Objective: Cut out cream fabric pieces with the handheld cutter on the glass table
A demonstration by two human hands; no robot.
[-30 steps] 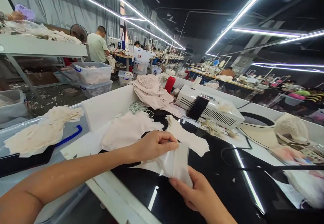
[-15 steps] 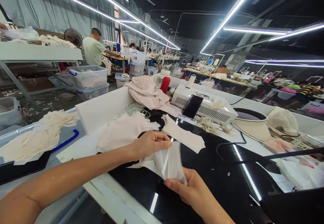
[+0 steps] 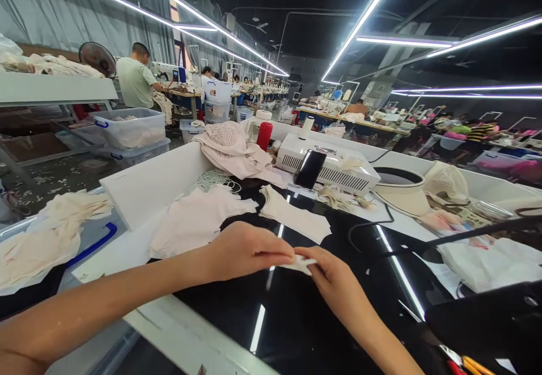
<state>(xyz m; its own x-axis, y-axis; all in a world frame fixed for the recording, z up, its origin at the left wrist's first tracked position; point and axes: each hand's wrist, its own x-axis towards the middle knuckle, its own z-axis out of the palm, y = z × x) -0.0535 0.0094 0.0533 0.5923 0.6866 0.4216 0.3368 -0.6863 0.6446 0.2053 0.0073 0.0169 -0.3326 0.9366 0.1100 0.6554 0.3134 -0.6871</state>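
Observation:
Over the glossy black tabletop [image 3: 220, 318], my left hand [image 3: 245, 251] pinches a small bunched piece of cream fabric [image 3: 301, 264]. My right hand [image 3: 332, 270] grips the same piece from the right, its fingertips close to those of my left hand. Most of the fabric is hidden by my fingers. Just behind my hands lies a flat stack of cream strips [image 3: 294, 214]. A pile of pale cut pieces [image 3: 195, 219] rests beyond my left wrist.
Behind are a beige lace pile [image 3: 231, 149], a red thread cone [image 3: 264, 135], a phone [image 3: 310, 169] against a white machine [image 3: 334, 163], and a visor [image 3: 400, 188]. Scissors [image 3: 470, 363] lie at lower right. A person [image 3: 135, 78] sits at back left.
My hands have come together, and the fabric that was spread between them is now bunched small. My right hand has moved up. The view has shifted, bringing scissors into sight at lower right.

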